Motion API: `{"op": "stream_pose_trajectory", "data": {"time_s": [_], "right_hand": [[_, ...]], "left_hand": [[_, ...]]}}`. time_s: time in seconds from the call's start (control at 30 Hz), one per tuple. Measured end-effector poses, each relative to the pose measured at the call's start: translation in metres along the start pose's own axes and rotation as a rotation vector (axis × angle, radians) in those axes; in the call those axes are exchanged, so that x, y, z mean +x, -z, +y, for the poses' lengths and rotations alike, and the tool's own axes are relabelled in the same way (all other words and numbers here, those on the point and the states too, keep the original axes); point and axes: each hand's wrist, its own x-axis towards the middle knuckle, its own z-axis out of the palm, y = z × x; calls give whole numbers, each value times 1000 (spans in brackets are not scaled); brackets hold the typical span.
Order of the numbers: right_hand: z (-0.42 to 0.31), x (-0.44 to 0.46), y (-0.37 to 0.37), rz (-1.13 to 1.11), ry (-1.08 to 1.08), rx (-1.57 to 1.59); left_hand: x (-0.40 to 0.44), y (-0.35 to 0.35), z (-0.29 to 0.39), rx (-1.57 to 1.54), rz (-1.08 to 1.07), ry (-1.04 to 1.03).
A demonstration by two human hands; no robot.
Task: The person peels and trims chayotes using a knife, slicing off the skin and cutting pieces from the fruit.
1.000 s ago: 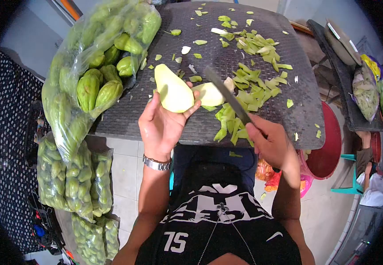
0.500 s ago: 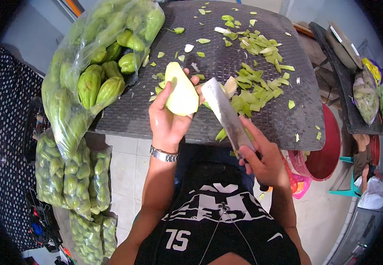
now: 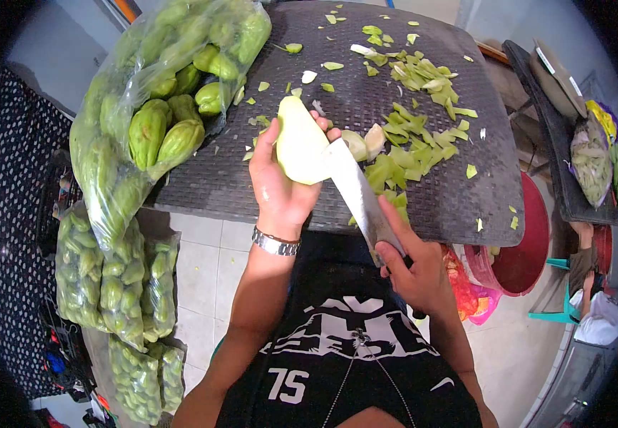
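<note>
Cupping hand: the left hand is holding the pale chayote above the table, close to its front edge, the thumb lying along one side and the fingertips curling round the other.
Knife hand: the right hand is gripping the knife over the table's front edge, its fingers wrapping the handle and the index finger stretching along the metal.
Knife tip: it is meeting the chayote's lower side from where I'm looking; whether it is cutting in or only overlapping, I cannot tell.
Peelings: these strips are lying scattered on the table, mostly toward its right side; a pale piece is resting among them, just beyond the left fingertips.
Bag: the big clear bag is slumping over the table's left side, showing green chayotes through its opening.
Good handling: I'd say success is depending on a shallow angle, short strokes, a firm cradle under the slippery-looking flesh, and fingertips staying well behind the edge.
</note>
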Motion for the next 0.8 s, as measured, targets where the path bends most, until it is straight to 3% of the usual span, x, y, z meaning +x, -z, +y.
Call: {"op": "stream_pose_trajectory", "data": {"time_s": [0.07,0.2,0.4,0.5,0.53,0.63,0.8], "right_hand": [[1,-1,0,9,-22,4],[15,5,-14,285,333,-220],[13,11,-10,278,391,-522],[12,14,-15,260,379,-595],[9,15,-14,238,382,-633],[4,20,-17,198,337,-669],[17,32,-23,284,367,-670]], "left_hand": [[-1,2,-1,-24,16,2],[-2,2,-9,-55,186,-16],[-7,22,-30,35,370,-31],[-16,38,-27,-4,150,128],[-20,31,-32,21,185,180],[-21,32,-37,-213,30,261],[-21,33,-40,-162,58,230]]}}
